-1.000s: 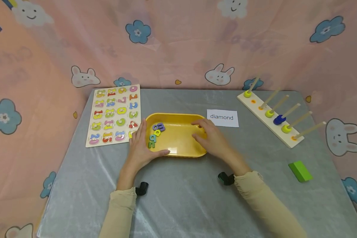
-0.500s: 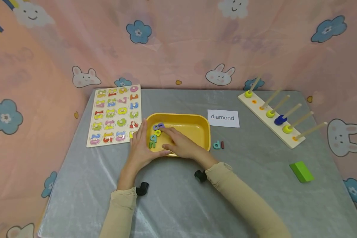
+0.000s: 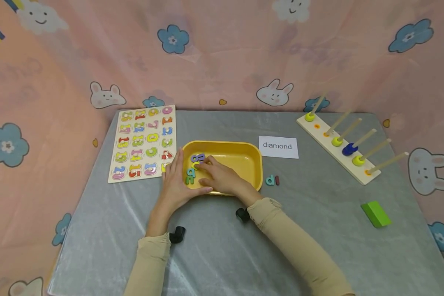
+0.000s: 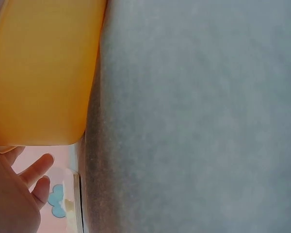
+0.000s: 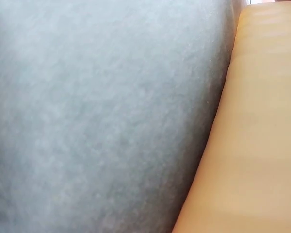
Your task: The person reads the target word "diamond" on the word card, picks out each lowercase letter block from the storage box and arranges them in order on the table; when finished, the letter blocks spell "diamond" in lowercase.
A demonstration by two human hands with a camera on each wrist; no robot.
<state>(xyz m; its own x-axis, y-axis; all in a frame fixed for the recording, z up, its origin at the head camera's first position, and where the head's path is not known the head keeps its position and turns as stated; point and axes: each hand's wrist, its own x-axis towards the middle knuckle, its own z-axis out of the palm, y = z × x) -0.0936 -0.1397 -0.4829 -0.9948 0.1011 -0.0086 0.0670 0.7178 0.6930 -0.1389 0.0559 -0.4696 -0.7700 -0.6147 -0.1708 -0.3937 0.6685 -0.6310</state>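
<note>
Head view shows my left hand (image 3: 172, 181) at the left end of the yellow tray (image 3: 237, 164), fingers straight, thumb spread apart along the near rim. My right hand (image 3: 223, 179) is inside the tray, with bent fingers at the yellow letter (image 3: 195, 165). These fingers partly cover it, so I cannot tell if they pinch it. Around it, at the tray's left side, lie a purple letter (image 3: 200, 157), a small round letter (image 3: 194, 158), a teal letter (image 3: 190, 172) and a green letter (image 3: 189, 180). On the grey table (image 3: 214, 234), just to the right of the tray, lie a teal "d" (image 3: 269, 180) and a dark red piece (image 3: 277, 180) side by side. The "diamond" card (image 3: 278, 147) is near the tray's far right corner. Close at left is the number board (image 3: 145, 144); my left hand hides its near corner. Farther right stand the peg board (image 3: 345, 158) and, nearer to me, the green block (image 3: 376, 214). In both wrist views, the tray's outer wall blocks the letters.
</note>
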